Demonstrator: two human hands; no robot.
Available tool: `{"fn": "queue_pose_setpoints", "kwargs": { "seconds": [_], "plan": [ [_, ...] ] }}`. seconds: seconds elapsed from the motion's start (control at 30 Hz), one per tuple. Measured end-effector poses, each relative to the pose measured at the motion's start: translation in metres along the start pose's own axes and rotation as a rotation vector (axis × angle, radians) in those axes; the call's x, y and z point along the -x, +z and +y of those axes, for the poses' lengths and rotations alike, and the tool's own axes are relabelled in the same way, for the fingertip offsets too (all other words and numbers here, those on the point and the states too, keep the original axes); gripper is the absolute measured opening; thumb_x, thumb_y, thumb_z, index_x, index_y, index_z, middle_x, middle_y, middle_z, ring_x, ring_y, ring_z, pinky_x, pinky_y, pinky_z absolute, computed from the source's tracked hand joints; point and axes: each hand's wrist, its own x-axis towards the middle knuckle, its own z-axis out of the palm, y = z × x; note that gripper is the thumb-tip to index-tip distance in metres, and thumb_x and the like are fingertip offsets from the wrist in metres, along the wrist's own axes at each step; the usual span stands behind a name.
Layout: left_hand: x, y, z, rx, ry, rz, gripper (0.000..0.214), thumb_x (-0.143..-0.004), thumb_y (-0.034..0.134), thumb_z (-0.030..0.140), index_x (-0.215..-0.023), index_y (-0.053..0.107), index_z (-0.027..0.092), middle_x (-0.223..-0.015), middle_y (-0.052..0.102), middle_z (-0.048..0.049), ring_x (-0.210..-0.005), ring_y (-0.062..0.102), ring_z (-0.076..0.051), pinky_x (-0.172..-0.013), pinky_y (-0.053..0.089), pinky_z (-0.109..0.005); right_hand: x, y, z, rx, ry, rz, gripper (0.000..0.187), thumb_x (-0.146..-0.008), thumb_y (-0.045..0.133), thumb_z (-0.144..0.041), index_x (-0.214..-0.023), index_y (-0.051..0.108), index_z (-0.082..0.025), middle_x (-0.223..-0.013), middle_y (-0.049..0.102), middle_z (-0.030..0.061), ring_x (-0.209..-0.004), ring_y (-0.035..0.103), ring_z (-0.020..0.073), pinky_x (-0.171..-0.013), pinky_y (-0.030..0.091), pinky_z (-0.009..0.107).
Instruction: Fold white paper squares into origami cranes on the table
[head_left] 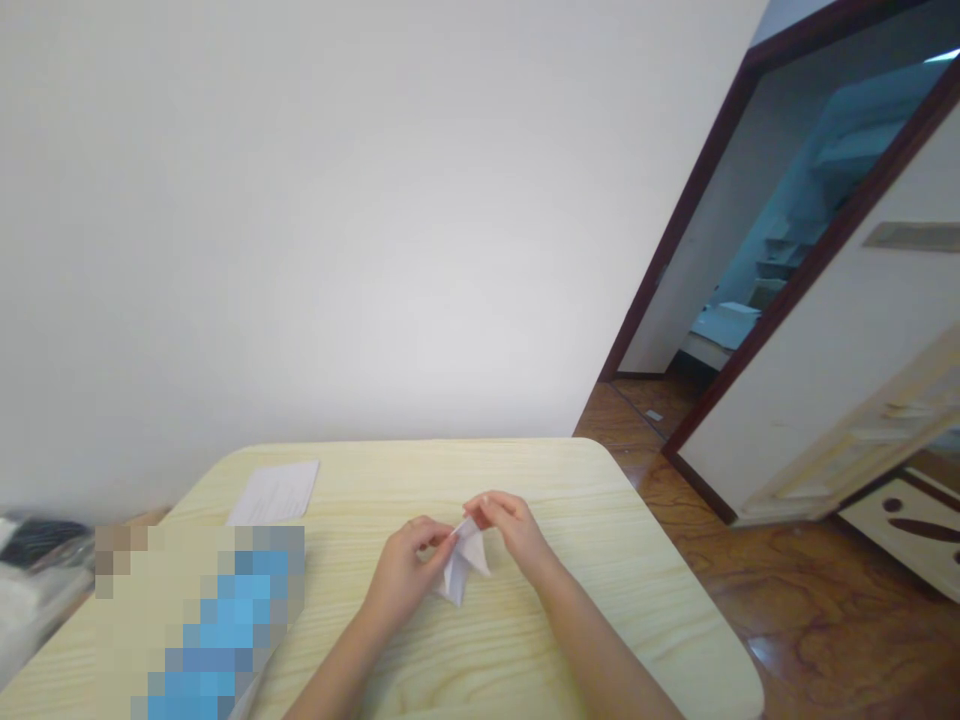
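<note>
A small piece of folded white paper (471, 548) is held between my two hands, a little above the wooden table (600, 620). My left hand (409, 565) pinches its left side between thumb and fingers. The fingertips of my right hand (514, 530) are closed on its upper right end. Two pointed flaps hang down from the paper, one towards the left and one towards the right. My fingers cover part of its upper edge, so not all the folds show.
A white sheet (277, 490) lies at the table's back left. Blurred pixels cover a blue thing (232, 610) at the front left. A white wall (375, 220) stands behind the table. On the right are a wooden floor (697, 530) and a doorway with a dark red frame (667, 245).
</note>
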Motion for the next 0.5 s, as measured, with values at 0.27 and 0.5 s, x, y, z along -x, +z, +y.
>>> {"fn": "queue_pose_setpoints", "kwargs": {
  "seconds": [0.27, 0.5],
  "plan": [
    [-0.001, 0.000, 0.003, 0.118, -0.081, 0.023, 0.023, -0.079, 0.047, 0.032, -0.088, 0.064, 0.020, -0.082, 0.067, -0.0042, -0.072, 0.060, -0.016, -0.065, 0.048, -0.026, -0.004, 0.000, 0.016, 0.040, 0.019, -0.001, 0.025, -0.069, 0.059, -0.041, -0.068, 0.057, -0.016, -0.060, 0.054, -0.0017, -0.056, 0.049, 0.0101, -0.055, 0.039, 0.022],
    [0.000, -0.001, 0.003, 0.195, 0.076, -0.036, 0.014, -0.075, 0.053, 0.023, -0.085, 0.063, 0.021, -0.088, 0.066, -0.0041, -0.082, 0.059, -0.016, -0.068, 0.049, -0.025, -0.008, -0.006, 0.015, -0.106, 0.066, 0.027, 0.032, -0.065, 0.061, -0.048, -0.069, 0.053, -0.017, -0.058, 0.050, -0.0034, -0.051, 0.044, 0.0088, -0.050, 0.035, 0.020]
  ]
}}
